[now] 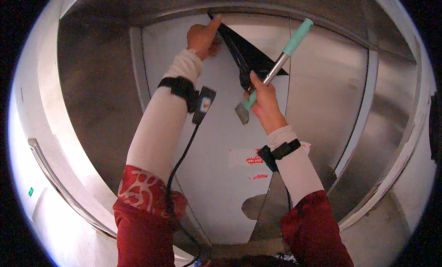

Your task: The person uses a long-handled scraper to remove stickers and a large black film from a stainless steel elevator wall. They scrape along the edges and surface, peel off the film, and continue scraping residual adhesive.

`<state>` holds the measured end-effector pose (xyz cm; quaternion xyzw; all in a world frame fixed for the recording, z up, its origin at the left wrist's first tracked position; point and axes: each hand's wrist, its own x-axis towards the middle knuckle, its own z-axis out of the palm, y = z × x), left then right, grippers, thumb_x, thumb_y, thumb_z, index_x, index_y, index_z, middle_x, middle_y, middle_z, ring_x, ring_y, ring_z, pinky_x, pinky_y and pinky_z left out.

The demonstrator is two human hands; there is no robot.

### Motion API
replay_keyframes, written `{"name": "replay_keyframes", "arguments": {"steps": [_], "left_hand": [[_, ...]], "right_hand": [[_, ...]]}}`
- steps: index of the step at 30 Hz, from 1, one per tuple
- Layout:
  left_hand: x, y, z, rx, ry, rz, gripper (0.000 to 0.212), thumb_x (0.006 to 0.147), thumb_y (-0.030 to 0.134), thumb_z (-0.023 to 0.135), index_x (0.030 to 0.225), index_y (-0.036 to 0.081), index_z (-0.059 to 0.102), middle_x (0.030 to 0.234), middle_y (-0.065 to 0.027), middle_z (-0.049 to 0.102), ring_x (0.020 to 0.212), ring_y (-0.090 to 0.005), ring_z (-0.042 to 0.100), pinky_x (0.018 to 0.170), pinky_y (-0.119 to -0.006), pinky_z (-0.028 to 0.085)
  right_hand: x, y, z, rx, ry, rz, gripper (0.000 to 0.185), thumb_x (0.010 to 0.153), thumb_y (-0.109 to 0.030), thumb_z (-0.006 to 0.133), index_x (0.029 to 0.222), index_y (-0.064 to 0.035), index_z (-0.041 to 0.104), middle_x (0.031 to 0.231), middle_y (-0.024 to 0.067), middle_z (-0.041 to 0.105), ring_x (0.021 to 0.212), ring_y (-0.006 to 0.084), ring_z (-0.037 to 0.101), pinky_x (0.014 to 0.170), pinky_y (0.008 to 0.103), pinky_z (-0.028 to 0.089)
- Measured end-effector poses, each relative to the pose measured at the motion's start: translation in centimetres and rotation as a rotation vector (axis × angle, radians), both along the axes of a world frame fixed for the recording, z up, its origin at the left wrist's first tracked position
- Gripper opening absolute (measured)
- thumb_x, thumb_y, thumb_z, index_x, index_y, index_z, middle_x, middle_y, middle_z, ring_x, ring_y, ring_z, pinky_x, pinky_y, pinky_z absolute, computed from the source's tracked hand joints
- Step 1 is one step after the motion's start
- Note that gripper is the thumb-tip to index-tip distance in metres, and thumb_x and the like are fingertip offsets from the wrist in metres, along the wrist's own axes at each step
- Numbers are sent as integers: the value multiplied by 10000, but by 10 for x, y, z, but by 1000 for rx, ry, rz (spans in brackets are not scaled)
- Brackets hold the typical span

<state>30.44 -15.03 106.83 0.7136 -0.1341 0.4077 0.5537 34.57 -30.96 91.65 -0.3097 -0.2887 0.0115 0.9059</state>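
Observation:
My left hand [203, 37] pinches the upper corner of a black plastic film or bag [248, 51], which stretches down to the right. My right hand [264, 94] grips the lower, bunched part of the film together with a long tool [276, 70] that has a metal shaft and mint-green handle parts. The tool slants up to the right, its green grip at the top. Below the right hand a grey, worn end piece [242, 114] shows. Its exact kind cannot be told.
Behind the hands is a pale panel [207, 146] with torn red-and-white sticker remains [255, 159]. Metal walls [93, 94] stand around it. A metal rail [62, 187] runs at the lower left. Black cables [183, 156] hang from devices strapped to both forearms.

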Motion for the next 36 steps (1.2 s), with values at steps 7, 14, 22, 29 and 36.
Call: {"name": "replay_keyframes", "arguments": {"steps": [7, 14, 22, 29, 36], "left_hand": [[23, 0, 22, 201, 3, 51, 425, 833, 348, 618, 676, -44, 572, 580, -123, 560, 477, -230, 575, 397, -359, 439], [44, 6, -4, -17, -87, -86, 316, 870, 319, 578, 835, 5, 598, 696, -64, 587, 543, -165, 522, 473, -306, 417], [48, 3, -53, -203, -201, -168, 281, 868, 311, 581, 800, 39, 580, 721, -46, 567, 601, -151, 514, 503, -312, 434], [51, -1, -71, -223, -214, -129, 402, 891, 409, 543, 788, 20, 563, 692, -54, 563, 547, -184, 547, 464, -330, 473], [25, 20, -33, -444, -287, -218, 469, 837, 441, 614, 784, -15, 517, 679, -152, 581, 530, -237, 585, 384, -342, 463]], "right_hand": [[4, 6, -3, 11, 21, -41, 239, 789, -175, 733, 833, -93, 513, 749, 28, 508, 639, 173, 498, 540, 335, 412], [16, 9, -6, 69, 166, 0, 294, 777, -137, 734, 881, -98, 461, 765, 54, 482, 594, 194, 502, 517, 334, 405], [23, 1, -17, -35, 116, -75, 266, 804, -130, 701, 881, -109, 447, 733, 44, 479, 591, 179, 505, 498, 321, 396], [17, -3, -18, -76, 111, -93, 241, 809, -147, 700, 876, -108, 472, 730, 28, 485, 576, 160, 498, 484, 303, 384], [8, 1, -12, -54, 137, -86, 238, 810, -148, 699, 875, -105, 475, 732, 22, 478, 571, 152, 481, 488, 304, 380]]}}
